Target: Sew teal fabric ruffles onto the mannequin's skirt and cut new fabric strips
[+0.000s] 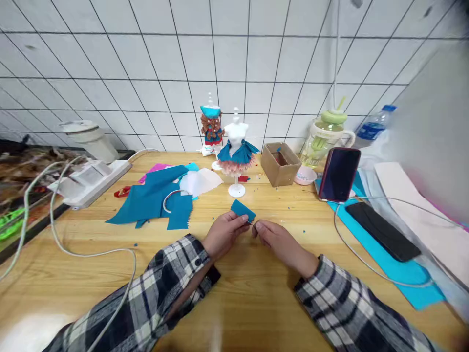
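Observation:
A small piece of teal cloth (242, 209) is pinched between the thumb and fingers of my left hand (224, 236), above the middle of the table. My right hand (280, 243) is closed on a small, thin, dark tool (254, 229), which reaches the lower edge of the cloth. Its kind is mostly hidden by my fingers. Just beyond my hands stands a small white dress form (236, 131) wearing a teal and pink ruffled skirt (238, 154). Larger teal cloth pieces (154, 198) lie to the left, with a white curved band (170, 201) on them.
A second dressed mannequin (211, 124) stands by the tiled wall. Right of it are a cardboard box (280, 164), a pink bowl (305, 175), a drink jug (324, 139), an upright phone (339, 174) and a flat black phone (383, 231). A power strip (91, 183) and loose cables lie left.

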A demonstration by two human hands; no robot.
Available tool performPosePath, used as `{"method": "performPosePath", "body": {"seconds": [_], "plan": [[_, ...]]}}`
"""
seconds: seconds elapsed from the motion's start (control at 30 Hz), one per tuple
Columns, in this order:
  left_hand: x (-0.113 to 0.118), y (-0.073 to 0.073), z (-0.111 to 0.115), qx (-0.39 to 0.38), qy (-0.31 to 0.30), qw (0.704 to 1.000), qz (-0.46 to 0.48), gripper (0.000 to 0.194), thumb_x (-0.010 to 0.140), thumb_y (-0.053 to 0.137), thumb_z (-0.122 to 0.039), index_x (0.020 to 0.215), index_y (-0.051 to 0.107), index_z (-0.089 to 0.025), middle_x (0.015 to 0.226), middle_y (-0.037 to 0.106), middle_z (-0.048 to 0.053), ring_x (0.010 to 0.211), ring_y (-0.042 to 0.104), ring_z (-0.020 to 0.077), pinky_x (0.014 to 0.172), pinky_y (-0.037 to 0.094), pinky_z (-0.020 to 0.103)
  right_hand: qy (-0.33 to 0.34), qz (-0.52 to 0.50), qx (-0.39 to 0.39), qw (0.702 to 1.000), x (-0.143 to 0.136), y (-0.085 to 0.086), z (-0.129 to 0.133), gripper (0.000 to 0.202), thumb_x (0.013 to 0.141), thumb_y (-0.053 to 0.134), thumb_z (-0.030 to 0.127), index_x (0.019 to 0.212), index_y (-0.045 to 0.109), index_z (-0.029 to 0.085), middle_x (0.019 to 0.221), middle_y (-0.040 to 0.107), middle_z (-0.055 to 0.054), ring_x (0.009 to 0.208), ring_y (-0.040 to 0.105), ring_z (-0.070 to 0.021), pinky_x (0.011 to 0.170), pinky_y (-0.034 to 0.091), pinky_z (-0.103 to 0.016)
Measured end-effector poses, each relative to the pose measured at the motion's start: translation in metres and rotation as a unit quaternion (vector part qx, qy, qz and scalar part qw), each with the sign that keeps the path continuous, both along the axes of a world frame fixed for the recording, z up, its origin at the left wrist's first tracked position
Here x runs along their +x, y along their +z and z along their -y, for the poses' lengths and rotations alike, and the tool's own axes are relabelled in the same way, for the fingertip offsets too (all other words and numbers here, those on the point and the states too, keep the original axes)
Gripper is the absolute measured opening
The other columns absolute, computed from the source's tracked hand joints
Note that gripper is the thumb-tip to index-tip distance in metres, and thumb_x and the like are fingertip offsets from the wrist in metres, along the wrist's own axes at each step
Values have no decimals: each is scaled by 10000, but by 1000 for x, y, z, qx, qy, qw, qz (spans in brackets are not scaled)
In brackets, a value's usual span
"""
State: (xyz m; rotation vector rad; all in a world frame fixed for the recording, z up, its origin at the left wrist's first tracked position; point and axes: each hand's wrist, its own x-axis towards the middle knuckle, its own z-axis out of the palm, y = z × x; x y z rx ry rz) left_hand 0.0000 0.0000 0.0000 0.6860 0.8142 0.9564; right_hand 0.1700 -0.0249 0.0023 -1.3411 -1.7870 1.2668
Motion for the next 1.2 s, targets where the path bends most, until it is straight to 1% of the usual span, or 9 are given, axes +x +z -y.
{"method": "performPosePath", "body": {"seconds": [0.23,0.33,0.43,0.53,0.7,0.97,1.2], "plan": [[-2,0,-2,15,-49,999,-1,212,665,801,-260,788,698,-122,840,702,41,774,625,121,776,474,237,12,-32,-33,999,3,4,0,398,915,353,495,738,535,188,584,382,37,570,368,-124,556,294,-253],[-2,1,-3,8,-50,999,2,188,653,808,-243,749,700,-124,802,698,31,751,622,113,763,480,228,12,-39,-40,998,4,4,0,404,910,361,506,735,538,188,574,374,40,560,359,-122,546,286,-252],[-3,2,-3,2,-50,999,2,186,647,811,-236,753,704,-125,787,697,27,744,622,111,763,482,229,11,-44,-47,998,4,4,0,407,903,372,514,727,535,186,569,368,42,552,351,-119,536,278,-250],[-3,1,-3,2,-52,999,-3,189,655,805,-243,769,709,-126,808,702,32,757,625,113,765,478,229,6,-47,-56,997,4,5,0,418,894,381,533,716,531,185,560,362,43,540,342,-117,524,271,-248],[-4,-1,-3,2,-47,999,-1,175,644,811,-241,727,705,-129,775,699,25,740,619,113,749,476,233,6,-58,-68,996,4,4,-2,441,874,403,574,700,524,188,550,349,46,525,331,-112,506,257,-245],[-5,2,-3,9,-68,998,-5,190,640,805,-245,746,709,-120,790,705,42,742,625,135,760,465,257,9,-68,-90,994,5,5,-1,473,842,442,603,713,586,171,516,329,50,504,318,-109,496,232,-251],[-4,3,-2,1,-61,998,-2,183,620,821,-245,698,704,-129,750,693,24,729,617,116,748,462,235,16,-76,-89,993,8,6,-2,468,827,476,591,724,607,154,507,316,55,499,288,-99,499,212,-251]]}}
